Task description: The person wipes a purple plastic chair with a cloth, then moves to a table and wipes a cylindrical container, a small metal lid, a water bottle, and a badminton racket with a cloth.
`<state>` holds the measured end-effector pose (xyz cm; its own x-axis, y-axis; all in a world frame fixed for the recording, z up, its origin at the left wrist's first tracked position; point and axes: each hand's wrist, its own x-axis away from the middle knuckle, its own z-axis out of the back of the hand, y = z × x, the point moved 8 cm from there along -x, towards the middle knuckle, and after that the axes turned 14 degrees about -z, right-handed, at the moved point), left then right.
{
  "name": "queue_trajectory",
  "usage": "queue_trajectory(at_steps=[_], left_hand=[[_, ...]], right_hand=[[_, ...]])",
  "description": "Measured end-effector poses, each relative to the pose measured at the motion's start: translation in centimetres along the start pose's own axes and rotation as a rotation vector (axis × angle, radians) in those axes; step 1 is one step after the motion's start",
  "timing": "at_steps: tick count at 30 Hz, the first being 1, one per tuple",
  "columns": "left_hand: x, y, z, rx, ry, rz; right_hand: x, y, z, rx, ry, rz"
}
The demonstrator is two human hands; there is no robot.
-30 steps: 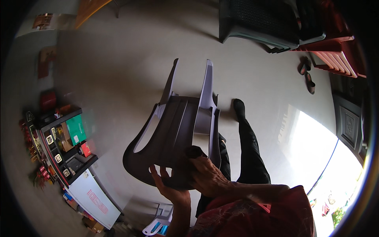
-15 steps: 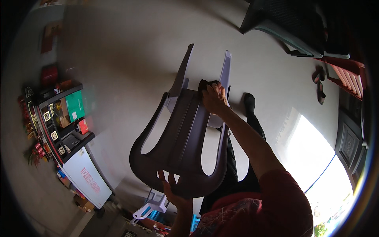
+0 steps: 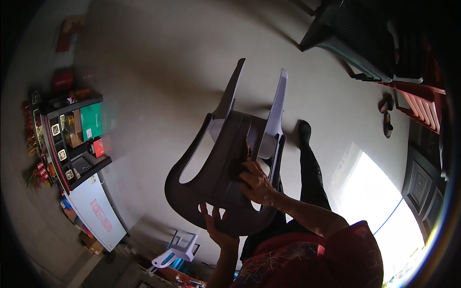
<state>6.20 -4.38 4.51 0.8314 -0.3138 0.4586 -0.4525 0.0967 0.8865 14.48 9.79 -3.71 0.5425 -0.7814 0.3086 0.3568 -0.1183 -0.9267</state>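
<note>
In front of me a greyish-purple plastic chair [image 3: 214, 175] is tilted, its backrest facing up and two of its legs pointing away from me. My left hand [image 3: 222, 234] grips the backrest's top edge, with fingertips showing through the small cutouts. Against the backrest's slats, my right hand [image 3: 259, 186] is closed on a dark cloth [image 3: 238, 169] and presses it to the plastic. Much of the cloth blends into the dark chair, so its outline is hard to make out.
A dark cabinet [image 3: 103, 167] with boxes stands at the left, near a white panel [image 3: 98, 213]. Dark stacked chairs [image 3: 355, 43] and a red chair [image 3: 422, 103] are at upper right, near a pair of shoes [image 3: 386, 115]. A small light-purple chair [image 3: 180, 250] sits lower left.
My right hand has slid the cloth down the backrest toward me, from its far end to about the middle. My left hand keeps its grip on the top edge.
</note>
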Motion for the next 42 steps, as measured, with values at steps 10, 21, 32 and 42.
queue_trajectory(at_steps=[10, 21, 32, 42], left_hand=[[-0.2, -0.1, 0.1, -0.014, -0.141, -0.029], [-0.2, 0.6, -1.3, -0.021, -0.046, -0.045], [0.3, 1.8, -2.3, -0.117, 0.006, -0.119], [0.2, 2.0, -3.2, -0.048, 0.021, -0.109]], right_hand=[[-11.6, 12.4, -0.6, 0.365, 0.246, -0.25], [1.0, -2.2, -3.5, 0.172, -0.035, 0.164], [12.1, 1.9, 3.9, 0.124, -0.494, 0.188], [1.8, 16.6, 4.4, 0.442, -0.095, -0.15]])
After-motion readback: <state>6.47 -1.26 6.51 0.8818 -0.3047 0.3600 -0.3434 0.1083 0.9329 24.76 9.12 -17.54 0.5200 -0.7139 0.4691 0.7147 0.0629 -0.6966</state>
